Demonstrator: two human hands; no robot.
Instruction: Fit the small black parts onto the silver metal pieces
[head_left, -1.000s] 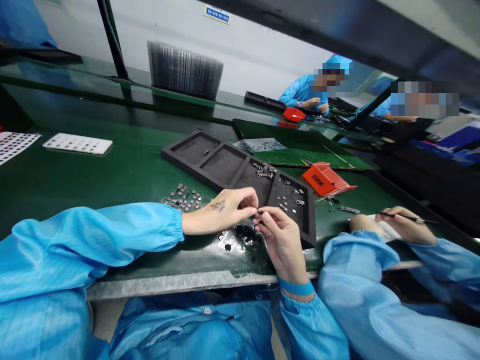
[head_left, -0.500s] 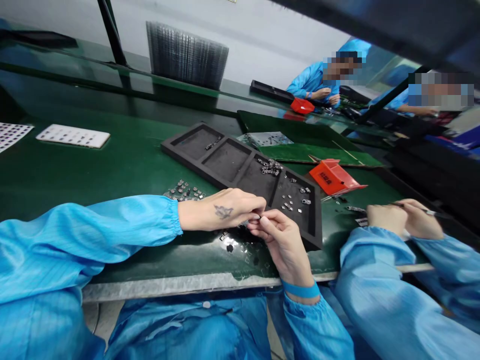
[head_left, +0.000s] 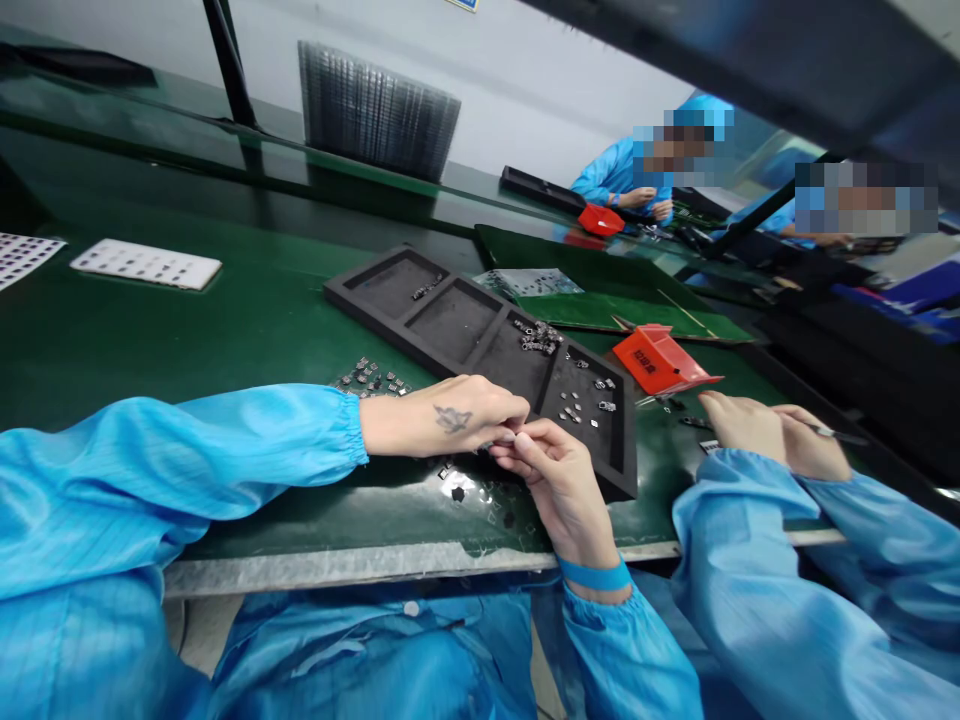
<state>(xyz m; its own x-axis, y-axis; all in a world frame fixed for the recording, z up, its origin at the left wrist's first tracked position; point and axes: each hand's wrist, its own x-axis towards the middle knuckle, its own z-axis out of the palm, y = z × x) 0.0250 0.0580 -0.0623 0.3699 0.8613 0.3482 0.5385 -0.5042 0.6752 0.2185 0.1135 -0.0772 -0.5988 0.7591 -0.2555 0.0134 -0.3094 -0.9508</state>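
My left hand (head_left: 450, 413), with a dark mark on its back, is closed, its fingertips meeting those of my right hand. My right hand (head_left: 559, 475) wears a blue wristband and pinches with thumb and forefinger. Whatever lies between the fingertips is too small and covered to name. Just beyond the hands is a black compartment tray (head_left: 630, 440) with small metal parts (head_left: 538, 337) in several of its sections. More small metal pieces (head_left: 373, 377) are scattered behind my left wrist. Below the hands, dark scraps (head_left: 458, 494) and thin clear bits lie on the green tabletop (head_left: 330, 520).
A red bin (head_left: 656, 362) stands behind the tray's right end. A co-worker's hands (head_left: 765, 435) are close on the right, holding a thin tool. Toward the left lie a white plate (head_left: 146, 264) and a dotted sheet (head_left: 26, 258). A shelf post (head_left: 229, 65) rises at the back.
My hands stay together in nearly the same place. The co-worker's hands on the right have shifted left and slightly up; the view has moved a little.
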